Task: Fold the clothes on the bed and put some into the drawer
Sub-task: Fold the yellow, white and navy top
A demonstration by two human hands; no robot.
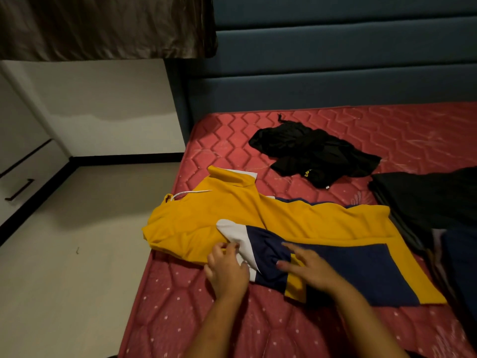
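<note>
A yellow hoodie [296, 223] with navy and white panels lies spread across the red mattress [206, 319], its hood toward the bed's left edge. One sleeve is folded over the body. My left hand [225, 270] pinches the white part of that sleeve near the hoodie's front edge. My right hand [309, 267] lies with spread fingers on the navy part of the sleeve. A crumpled black garment [315, 156] sits farther back on the mattress.
A stack of dark folded clothes [426, 202] lies at the right edge of the bed. A blue padded headboard [335, 73] stands behind. White drawers with a black handle [19, 189] are at the far left, across bare floor [77, 254].
</note>
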